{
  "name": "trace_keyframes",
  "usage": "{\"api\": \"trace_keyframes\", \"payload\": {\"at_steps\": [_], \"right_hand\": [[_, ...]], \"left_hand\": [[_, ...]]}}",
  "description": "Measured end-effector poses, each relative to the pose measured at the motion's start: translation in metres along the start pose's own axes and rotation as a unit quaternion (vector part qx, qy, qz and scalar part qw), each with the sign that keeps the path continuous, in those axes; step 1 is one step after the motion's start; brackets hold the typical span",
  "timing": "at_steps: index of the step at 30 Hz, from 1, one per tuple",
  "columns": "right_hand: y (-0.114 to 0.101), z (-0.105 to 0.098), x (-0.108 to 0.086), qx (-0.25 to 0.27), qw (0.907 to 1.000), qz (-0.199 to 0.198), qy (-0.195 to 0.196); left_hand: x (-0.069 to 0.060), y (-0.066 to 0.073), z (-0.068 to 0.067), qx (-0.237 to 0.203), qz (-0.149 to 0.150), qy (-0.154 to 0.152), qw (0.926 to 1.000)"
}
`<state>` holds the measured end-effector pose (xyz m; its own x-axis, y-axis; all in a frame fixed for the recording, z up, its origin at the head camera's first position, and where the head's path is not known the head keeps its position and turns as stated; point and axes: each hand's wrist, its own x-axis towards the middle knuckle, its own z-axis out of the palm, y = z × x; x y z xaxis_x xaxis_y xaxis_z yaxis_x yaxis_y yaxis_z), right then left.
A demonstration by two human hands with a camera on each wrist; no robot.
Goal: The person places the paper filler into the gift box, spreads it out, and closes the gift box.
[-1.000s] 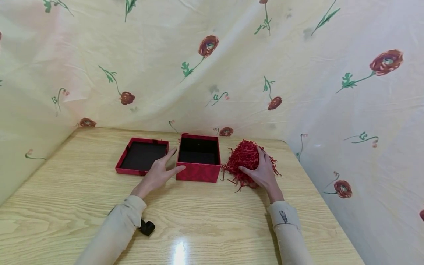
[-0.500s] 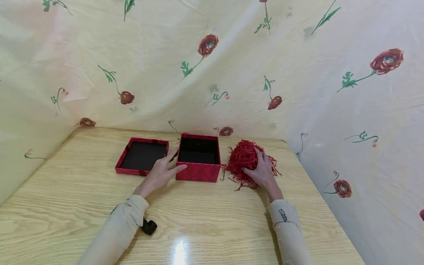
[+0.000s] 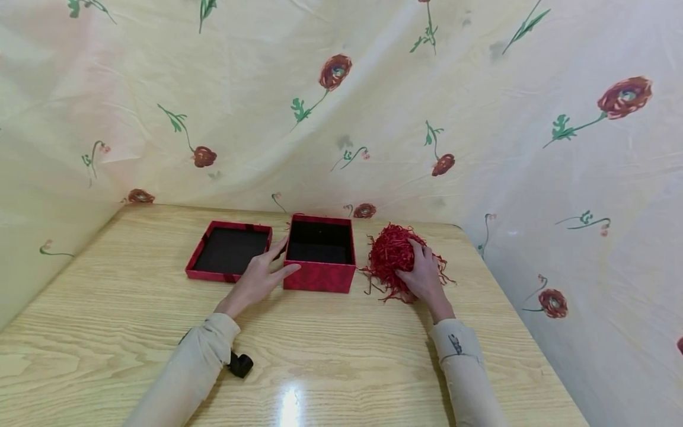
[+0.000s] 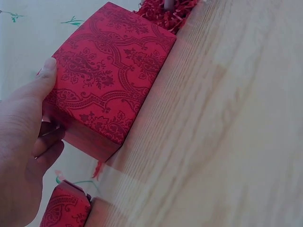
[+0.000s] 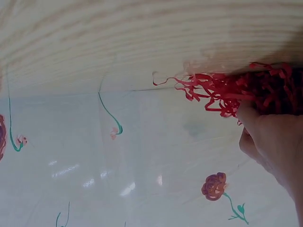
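Observation:
A red patterned gift box [image 3: 319,277] with a black inside stands uncovered at the middle back of the table. My left hand [image 3: 253,283] holds it at the near left corner, thumb on the front face and fingers along the left side. In the left wrist view those fingers [image 4: 50,144] are bent against the box's side. Right of the box lies a loose heap of red shredded paper [image 3: 388,254]. My right hand [image 3: 427,277] grips the right part of this heap, thumb and fingers dug into the strands. Some fingertips are hidden in the paper.
The box lid [image 3: 212,276] lies inside up, left of the box. A black object [image 3: 240,365] shows beside the left sleeve. Floral sheeting [image 3: 299,160] hangs behind and at both sides of the wooden table [image 3: 331,356].
My left hand has moved slightly right and taken hold of the box corner. The right thumb and fingers have drawn closer together in the shredded paper.

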<state>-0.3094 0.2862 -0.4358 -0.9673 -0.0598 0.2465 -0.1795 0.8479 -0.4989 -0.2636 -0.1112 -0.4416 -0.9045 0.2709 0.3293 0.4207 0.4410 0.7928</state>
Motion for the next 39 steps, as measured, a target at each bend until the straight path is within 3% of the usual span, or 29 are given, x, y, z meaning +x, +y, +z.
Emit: {"api": "trace_keyframes", "payload": {"at_steps": [11, 18, 25, 39], "right_hand": [[-0.001, 0.002, 0.000, 0.011, 0.9989, -0.016, 0.041], [-0.001, -0.002, 0.000, 0.022, 0.9988, -0.011, 0.043], [-0.003, -0.007, 0.001, 0.049, 0.9954, -0.036, 0.074], [-0.012, -0.020, 0.005, 0.084, 0.9891, -0.070, 0.098]], "left_hand": [[0.001, 0.000, 0.001, -0.012, 0.005, 0.003, 0.9999], [0.001, -0.002, 0.002, -0.012, 0.007, 0.004, 0.9999], [0.001, -0.002, 0.002, -0.014, 0.006, 0.005, 0.9999], [0.001, -0.001, 0.002, -0.019, 0.005, 0.002, 0.9998]]}}
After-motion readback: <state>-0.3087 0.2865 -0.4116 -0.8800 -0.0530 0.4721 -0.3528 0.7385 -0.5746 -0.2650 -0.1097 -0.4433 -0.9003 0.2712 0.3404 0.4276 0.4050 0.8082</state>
